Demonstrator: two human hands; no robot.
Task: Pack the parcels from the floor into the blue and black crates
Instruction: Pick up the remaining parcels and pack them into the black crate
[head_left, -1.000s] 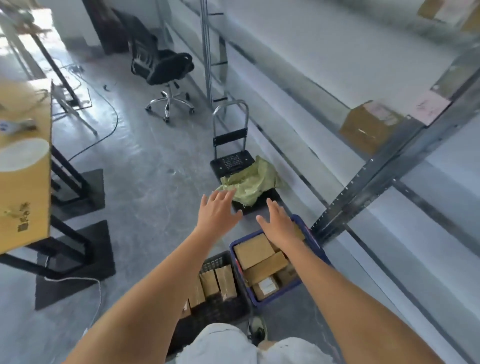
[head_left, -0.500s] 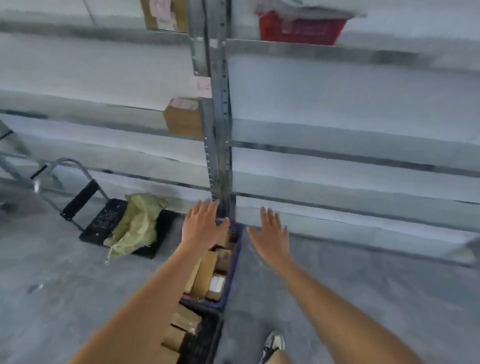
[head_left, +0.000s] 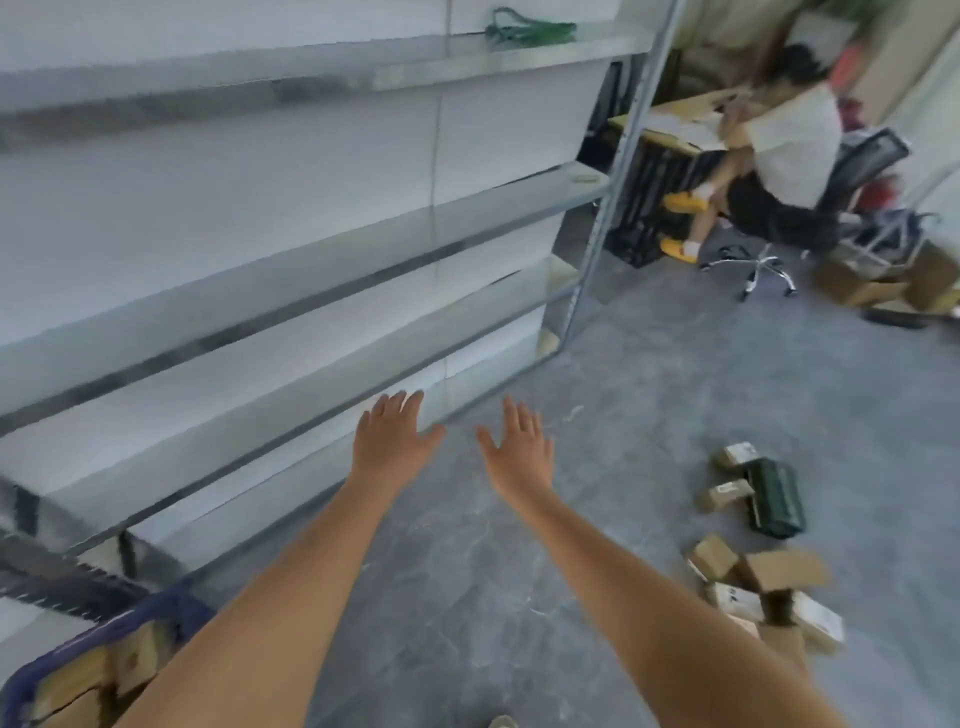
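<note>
Parcels (head_left: 763, 597) blur at right, blue crate (head_left: 78, 649) cut off; left hand (head_left: 392, 441) and right hand (head_left: 519, 447) grips released.

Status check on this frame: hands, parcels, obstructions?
Left hand and right hand open, empty, over bare floor. Loose parcels lower right, beside dark green case. Blue crate lower left, part-filled. Path unobstructed.

Empty hands (head_left: 395, 441) above grey floor (head_left: 649, 415)

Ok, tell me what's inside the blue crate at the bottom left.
The blue crate holds brown cardboard parcels packed side by side. The left forearm and the frame edge cover the rest, so how full it is cannot be seen.
</note>
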